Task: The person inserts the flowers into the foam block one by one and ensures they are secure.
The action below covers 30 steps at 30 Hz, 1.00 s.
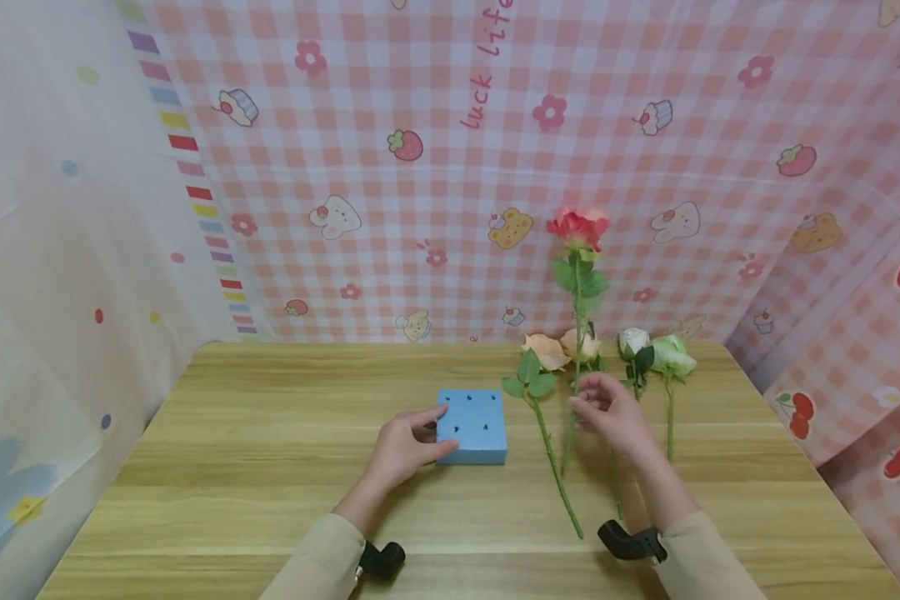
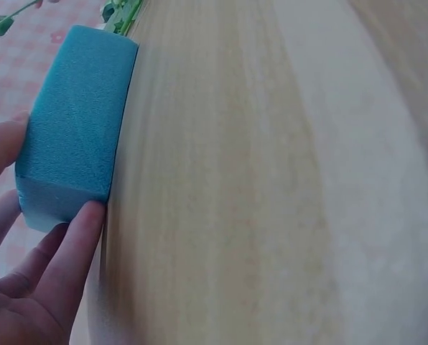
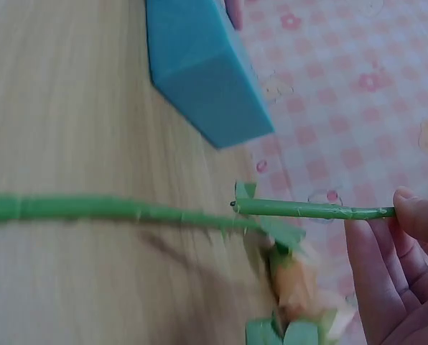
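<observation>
A pinkish-red rose [image 1: 579,229] stands nearly upright in the air, its green stem [image 3: 300,209] pinched between thumb and fingers of my right hand [image 1: 611,410]. In the right wrist view the stem's cut lower end points towards the blue foam block [image 3: 199,65], apart from it. My left hand [image 1: 403,447] grips the left side of this square block [image 1: 471,414], thumb at the near edge and fingers at the far one. Several small dark holes mark the block's top. In the left wrist view, fingertips [image 2: 90,215] touch the block's side, and it sits on the table.
To the block's right a peach rose [image 1: 546,352] lies on the wooden table [image 1: 270,467], its stem slanting towards me. Behind the held stem lies a cream-peach rose [image 1: 589,346]. A white rose [image 1: 633,342] and a pale green rose [image 1: 672,357] lie farther right. Checked cloth [image 1: 450,183] hangs behind.
</observation>
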Each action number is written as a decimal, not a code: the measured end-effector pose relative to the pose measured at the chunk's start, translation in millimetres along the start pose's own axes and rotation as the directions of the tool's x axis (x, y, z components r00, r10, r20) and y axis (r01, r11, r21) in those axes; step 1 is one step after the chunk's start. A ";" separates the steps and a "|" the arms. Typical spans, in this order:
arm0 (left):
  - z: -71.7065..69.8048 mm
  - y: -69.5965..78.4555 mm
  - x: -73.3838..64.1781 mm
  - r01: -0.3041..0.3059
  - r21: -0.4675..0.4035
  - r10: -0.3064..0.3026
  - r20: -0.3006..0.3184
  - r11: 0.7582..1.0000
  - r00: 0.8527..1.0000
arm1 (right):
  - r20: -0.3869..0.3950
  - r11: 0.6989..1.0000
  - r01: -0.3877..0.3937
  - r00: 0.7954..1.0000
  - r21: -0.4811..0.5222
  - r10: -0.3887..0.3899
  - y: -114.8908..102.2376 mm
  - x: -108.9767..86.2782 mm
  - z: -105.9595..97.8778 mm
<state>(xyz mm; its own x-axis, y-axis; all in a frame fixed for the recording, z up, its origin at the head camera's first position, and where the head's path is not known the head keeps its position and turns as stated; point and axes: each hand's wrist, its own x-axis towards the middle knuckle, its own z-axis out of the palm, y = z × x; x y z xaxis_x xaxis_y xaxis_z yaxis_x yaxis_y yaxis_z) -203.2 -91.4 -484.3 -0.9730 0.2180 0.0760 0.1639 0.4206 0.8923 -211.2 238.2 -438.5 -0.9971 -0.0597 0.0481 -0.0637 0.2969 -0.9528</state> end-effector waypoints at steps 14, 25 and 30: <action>-0.2 0.0 0.1 0.013 -0.017 -0.013 0.001 1.000 1.000 | 0.027 0.995 0.092 0.995 -0.024 -0.092 -20.6 12.2 30.4; -0.4 0.0 0.3 0.011 -0.016 -0.011 0.004 1.000 1.000 | 0.043 0.986 0.145 0.989 -0.081 -0.141 -35.9 19.2 46.1; -0.4 0.0 0.6 0.004 -0.011 -0.004 0.003 1.000 1.000 | 0.056 0.981 0.171 0.984 -0.089 -0.166 -41.1 23.4 53.6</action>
<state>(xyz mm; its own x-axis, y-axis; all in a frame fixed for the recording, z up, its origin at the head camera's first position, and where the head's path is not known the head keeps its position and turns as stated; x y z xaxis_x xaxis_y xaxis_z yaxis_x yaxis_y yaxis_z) -203.9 -91.6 -484.1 -0.9731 0.2192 0.0711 0.1583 0.4115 0.8976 -229.6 173.5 -414.3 -0.9686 -0.1613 0.1891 -0.2366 0.3659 -0.9001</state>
